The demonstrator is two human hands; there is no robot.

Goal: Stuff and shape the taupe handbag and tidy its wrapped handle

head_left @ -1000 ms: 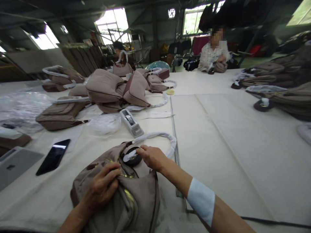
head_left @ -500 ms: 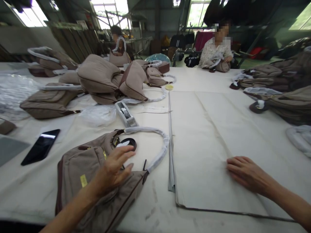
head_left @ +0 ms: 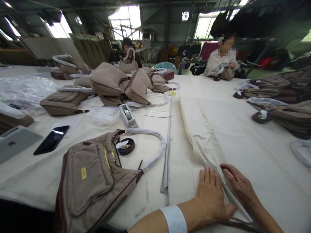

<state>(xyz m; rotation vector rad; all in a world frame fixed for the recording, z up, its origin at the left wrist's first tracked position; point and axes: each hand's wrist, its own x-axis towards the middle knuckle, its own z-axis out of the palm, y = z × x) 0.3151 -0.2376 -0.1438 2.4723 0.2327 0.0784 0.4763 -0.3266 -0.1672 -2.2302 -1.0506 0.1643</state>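
Note:
A stack of thin off-white sheets [head_left: 245, 129] lies on the table in front of me. The top sheet is creased and raised along a fold [head_left: 206, 142] running between my hands. My left hand [head_left: 211, 197] presses flat on the stack, fingers stretched out, a white band around its wrist. Close on its right, my right hand [head_left: 239, 184] has its fingers closed at the raised fold of the top sheet; its fingertips are partly hidden. Left of the stack rests a taupe shoulder bag [head_left: 89, 174] with a wrapped handle [head_left: 159, 142] and a coiled dark strap [head_left: 127, 147].
Behind the bag stand a tape dispenser [head_left: 128, 116] and clear plastic bags [head_left: 103, 115]. A phone [head_left: 51, 139] and a grey tablet [head_left: 18, 142] lie at left. More taupe bags [head_left: 109, 81] pile up beyond and at right [head_left: 293, 113]. Two people sit across the table.
My left hand has moved right from the bag onto the sheets beside my right hand. The top sheet's left side is now lifted and creased, shifted rightward. The view has turned slightly left.

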